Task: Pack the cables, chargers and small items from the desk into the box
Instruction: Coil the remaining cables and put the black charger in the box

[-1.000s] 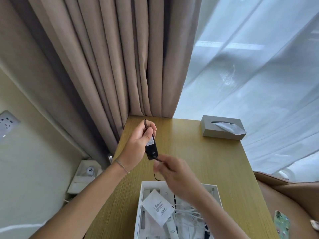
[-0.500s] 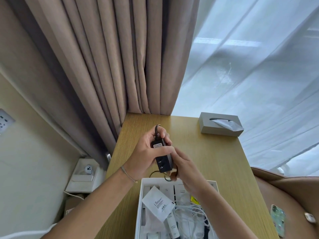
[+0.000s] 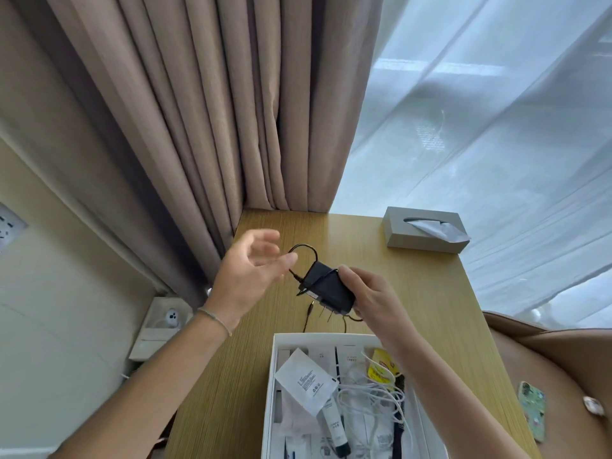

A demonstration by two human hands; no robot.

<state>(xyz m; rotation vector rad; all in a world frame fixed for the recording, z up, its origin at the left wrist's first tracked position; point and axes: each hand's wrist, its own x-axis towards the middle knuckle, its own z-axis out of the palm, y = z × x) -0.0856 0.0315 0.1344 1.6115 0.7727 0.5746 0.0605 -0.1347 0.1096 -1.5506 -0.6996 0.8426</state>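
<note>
Right hand (image 3: 371, 299) clasps one black charger (image 3: 329, 288), its cable (image 3: 303, 251) looped round it, above the desk (image 3: 414, 293); left hand (image 3: 248, 276), just beside the loop, is slack and holds nothing. Step, as judged: bundling the lead. Next, lower it into the one white box (image 3: 272, 376), directly below the grip. One tissue box (image 3: 424, 235) lies beyond.

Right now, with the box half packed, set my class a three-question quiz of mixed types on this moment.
1. True or false: the left hand grips the black power adapter.
2. Which hand holds the adapter? A left B right C both
3. Fill in: the grey tissue box stands on the ____.

Key: 1 false, the left hand is open beside it. 2 B, the right hand. 3 desk.
</note>
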